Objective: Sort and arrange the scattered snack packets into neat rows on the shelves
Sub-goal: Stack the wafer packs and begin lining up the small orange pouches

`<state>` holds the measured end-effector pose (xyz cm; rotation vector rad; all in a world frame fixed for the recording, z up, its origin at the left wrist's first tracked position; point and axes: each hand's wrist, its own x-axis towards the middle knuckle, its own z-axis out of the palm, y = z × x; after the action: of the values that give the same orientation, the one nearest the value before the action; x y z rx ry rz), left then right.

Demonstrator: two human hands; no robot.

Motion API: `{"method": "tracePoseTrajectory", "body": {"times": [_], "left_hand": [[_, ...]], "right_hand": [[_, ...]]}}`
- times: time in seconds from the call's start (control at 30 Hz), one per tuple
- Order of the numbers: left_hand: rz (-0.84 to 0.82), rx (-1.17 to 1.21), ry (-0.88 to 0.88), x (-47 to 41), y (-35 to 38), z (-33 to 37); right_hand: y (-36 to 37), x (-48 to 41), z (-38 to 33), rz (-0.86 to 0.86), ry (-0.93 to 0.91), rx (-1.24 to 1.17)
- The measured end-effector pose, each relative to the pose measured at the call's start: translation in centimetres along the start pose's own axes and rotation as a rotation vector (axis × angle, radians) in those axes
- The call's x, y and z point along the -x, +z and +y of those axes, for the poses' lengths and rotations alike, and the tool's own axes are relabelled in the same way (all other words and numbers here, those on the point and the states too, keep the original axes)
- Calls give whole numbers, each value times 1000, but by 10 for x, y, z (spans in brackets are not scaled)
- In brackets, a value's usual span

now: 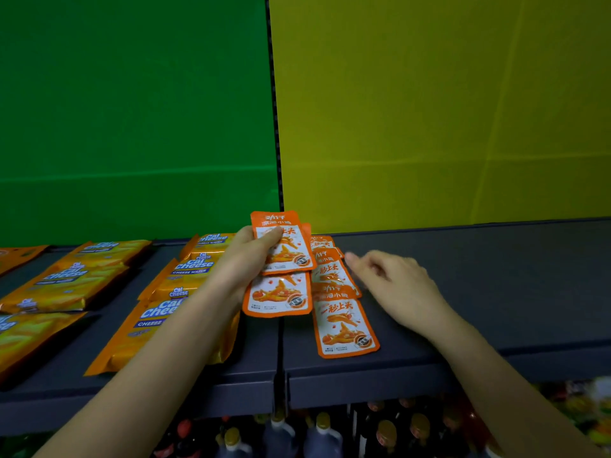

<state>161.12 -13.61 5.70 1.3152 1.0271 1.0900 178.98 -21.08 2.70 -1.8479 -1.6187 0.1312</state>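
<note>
My left hand [246, 256] grips a small stack of orange-and-white snack packets [284, 256], held upright above the dark shelf [479, 292] near its middle seam. Right of it, a row of the same orange packets [344, 322] lies overlapping on the shelf, running from back to front. My right hand [393, 282] hovers just right of that row, fingers spread and blurred, holding nothing. Its fingertips are close to the row's middle packets.
Orange Cal Cheese wafer bags [165, 305] lie in rows on the left half of the shelf, with more [69, 279] further left. Green and yellow back panels rise behind. Bottles [324, 431] stand on the lower shelf below the front edge.
</note>
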Motion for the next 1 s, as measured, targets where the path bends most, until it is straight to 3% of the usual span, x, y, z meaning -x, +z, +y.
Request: {"method": "tracePoseTrajectory", "body": {"times": [0.07, 0.2, 0.37, 0.53, 0.87, 1.0], "left_hand": [[-35, -3, 18, -1, 13, -2], [-110, 36, 29, 1, 40, -5], [-167, 130, -37, -5, 73, 3], [-307, 110, -88, -13, 94, 4], [70, 137, -42, -31, 99, -5], [227, 134, -13, -37, 85, -8]], "right_hand": [[-1, -12, -9, -26, -17, -157], [4, -33, -15, -50, 22, -245], [-5, -47, 8, -107, 120, -698], [-21, -62, 40, -105, 163, -740], [-37, -113, 90, 19, 178, -634], [-20, -131, 119, -81, 213, -384]]}}
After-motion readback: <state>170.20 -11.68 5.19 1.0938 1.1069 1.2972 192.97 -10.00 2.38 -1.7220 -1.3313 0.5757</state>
